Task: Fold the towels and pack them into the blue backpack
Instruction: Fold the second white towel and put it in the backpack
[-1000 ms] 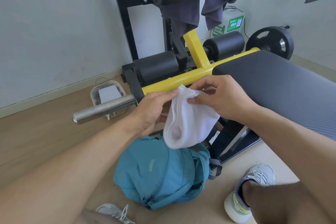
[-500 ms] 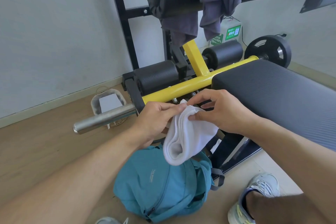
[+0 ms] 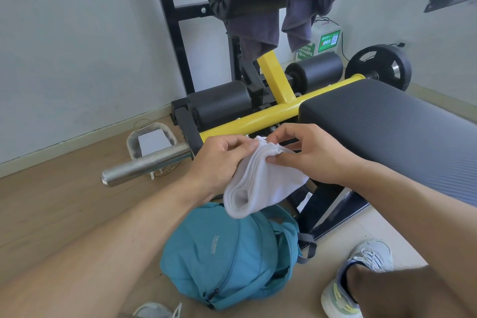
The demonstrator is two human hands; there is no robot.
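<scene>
From the head camera, both hands meet in the middle of the scene around a white towel (image 3: 260,183) that is folded into a thick, soft bundle. The left hand (image 3: 222,160) has its fingers curled onto the towel's upper left edge, so its grip is grasping the towel. The right hand (image 3: 309,155) pinches the stacked top corner between thumb and forefinger, its grip also grasping the towel. The bundle hangs down from the two hands, with its rounded, looped end lowest.

Just below the towel, on the wooden floor (image 3: 51,204), lies the blue backpack (image 3: 227,255), on its side with a zip running down its front and a grey strap at its right. The towel is above it, not inside it.

Behind the hands stands a weight bench with a yellow frame (image 3: 273,113) and a black padded surface (image 3: 387,124) stretching to the right. A steel bar (image 3: 144,165) sticks out to the left, and a small basket (image 3: 152,142) sits on the floor behind it. Dark purple cloths (image 3: 304,0) drape over a padded roller at the far top. A weight plate (image 3: 379,67) is at the far right. A white shoe (image 3: 356,279) shows near the right, and part of another at the bottom edge.
</scene>
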